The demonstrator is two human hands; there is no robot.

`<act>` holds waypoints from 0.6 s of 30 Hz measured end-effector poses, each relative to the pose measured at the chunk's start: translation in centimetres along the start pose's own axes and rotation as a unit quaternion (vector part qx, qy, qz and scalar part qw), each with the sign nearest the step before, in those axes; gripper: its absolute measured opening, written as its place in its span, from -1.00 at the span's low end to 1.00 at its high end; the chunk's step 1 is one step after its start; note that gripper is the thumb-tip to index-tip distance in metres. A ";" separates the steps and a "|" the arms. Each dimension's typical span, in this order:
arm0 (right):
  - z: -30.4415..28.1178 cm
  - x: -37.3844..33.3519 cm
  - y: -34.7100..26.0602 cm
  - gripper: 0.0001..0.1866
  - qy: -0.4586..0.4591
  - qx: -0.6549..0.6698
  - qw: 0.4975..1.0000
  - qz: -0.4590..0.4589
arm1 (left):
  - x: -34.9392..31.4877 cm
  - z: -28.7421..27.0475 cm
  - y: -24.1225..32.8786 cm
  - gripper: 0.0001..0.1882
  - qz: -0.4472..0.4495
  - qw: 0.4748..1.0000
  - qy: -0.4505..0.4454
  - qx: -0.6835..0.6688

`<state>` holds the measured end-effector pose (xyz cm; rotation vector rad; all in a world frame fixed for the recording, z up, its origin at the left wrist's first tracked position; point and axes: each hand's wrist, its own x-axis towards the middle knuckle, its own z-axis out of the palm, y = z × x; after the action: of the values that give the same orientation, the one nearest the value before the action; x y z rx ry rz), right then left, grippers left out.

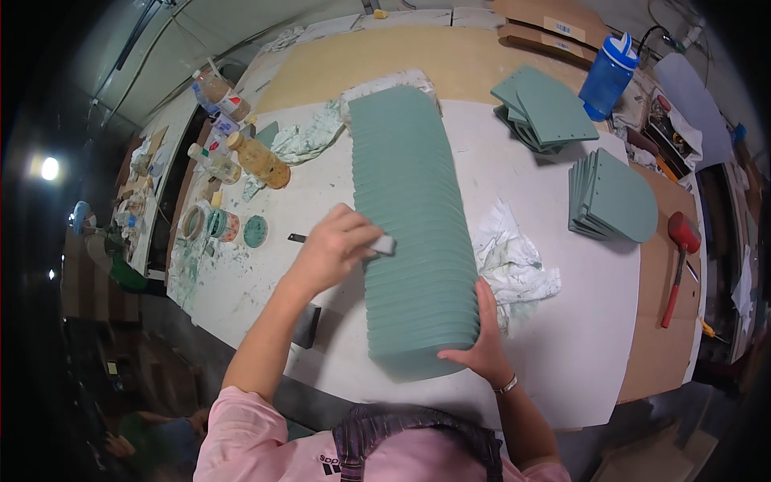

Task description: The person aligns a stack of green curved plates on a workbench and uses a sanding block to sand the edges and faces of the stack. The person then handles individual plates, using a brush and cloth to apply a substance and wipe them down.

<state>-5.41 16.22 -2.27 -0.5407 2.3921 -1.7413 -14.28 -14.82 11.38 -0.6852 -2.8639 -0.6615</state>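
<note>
A long row of thin green slabs (414, 217) with rounded edges lies packed face to face down the middle of the table. My left hand (333, 245) is closed on a small grey block (384, 245), held at the left side of the row, about halfway along. At the near end, my right hand (482, 341) lies against the row's right side, its thumb stretched across the end slab and its fingers extended. Beside that hand sits a crumpled, stained white cloth (514, 261). A dark block (306, 325) rests below my left forearm's right side.
Two piles of loose green slabs (546, 108) (614, 197) stand at the right, near a blue bottle (609, 76) and a red mallet (683, 233). At left are a yellowish bottle (259, 161), jars of green paste (255, 230), a dark blade (297, 238) and another cloth (309, 135).
</note>
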 end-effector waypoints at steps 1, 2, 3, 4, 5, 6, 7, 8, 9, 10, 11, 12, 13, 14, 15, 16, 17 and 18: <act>0.0 0.0 0.0 0.53 -0.005 0.001 1.000 0.003 | 0.0 0.2 0.3 -0.59 -0.005 1.000 -0.021 -0.011; 0.0 -0.1 -0.2 0.53 -0.006 0.000 1.000 0.000 | -0.6 -0.3 0.0 -0.59 -0.006 1.000 -0.018 -0.010; 0.1 -0.2 -0.5 0.46 -0.005 0.006 1.000 0.011 | -1.6 -1.3 -0.8 -0.60 -0.040 0.999 -0.030 -0.011; -0.4 -0.2 -0.8 0.39 0.000 0.006 1.000 0.024 | -2.2 -1.6 -1.7 -0.62 -0.069 0.997 -0.041 -0.019; -0.7 0.1 -1.0 0.39 0.000 0.006 1.000 0.021 | -3.1 -2.2 -2.3 -0.62 -0.068 0.997 -0.039 -0.017; -1.4 0.2 -1.0 0.21 -0.005 0.029 1.000 0.010 | -3.9 -2.7 -2.9 -0.63 -0.099 0.995 -0.011 0.006; -2.0 0.4 -1.2 0.04 -0.013 0.054 0.998 -0.001 | -4.3 -3.1 -3.2 -0.63 -0.132 0.991 0.016 0.029; -2.4 0.9 -1.4 0.04 -0.014 0.056 0.998 -0.003 | -4.2 -3.4 -3.5 -0.65 -0.129 0.990 0.043 0.029; -2.7 1.8 -1.6 -0.11 0.014 0.045 0.999 0.002 | -3.9 -3.4 -3.8 -0.65 -0.131 0.990 0.043 0.032; -3.3 3.0 -1.8 -0.25 0.044 0.032 0.999 0.005 | -2.8 -3.3 -3.4 -0.66 -0.109 0.990 0.078 0.031; -3.8 4.4 -1.5 -0.25 0.045 0.028 0.999 0.004 | -1.4 -2.6 -2.8 -0.67 -0.085 0.990 0.113 0.025; -4.1 6.3 -0.7 -0.32 0.060 -0.034 0.998 -0.017 | 0.2 -1.7 -2.2 -0.68 -0.061 0.990 0.124 0.015; -4.4 7.7 0.4 -0.38 0.076 -0.097 0.992 -0.034 | 2.0 0.0 -2.0 -0.67 -0.030 0.992 0.126 0.003; -4.5 8.9 2.0 -0.38 0.079 -0.103 0.991 -0.032 | 3.8 1.4 -1.7 -0.67 0.001 0.992 0.129 0.006; -4.1 10.3 3.9 -0.42 0.074 -0.164 0.983 -0.041 | 5.1 2.1 -1.5 -0.67 -0.004 0.994 0.104 0.011; -3.7 11.1 5.4 -0.46 0.069 -0.227 0.970 -0.047 | 6.4 3.4 -2.1 -0.68 0.010 0.994 0.108 0.030; -2.8 11.5 5.6 -0.46 0.074 -0.229 0.969 -0.046 | 7.4 4.1 -3.0 -0.69 0.023 0.992 0.113 0.054; -1.8 11.5 5.7 -0.46 0.059 -0.320 0.944 -0.054 | 8.5 4.6 -4.1 -0.69 0.028 0.992 0.114 0.051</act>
<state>-17.79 15.20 -5.93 -0.6579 3.0591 -1.0057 -23.77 -12.66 7.53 -0.6295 -2.6387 -0.5420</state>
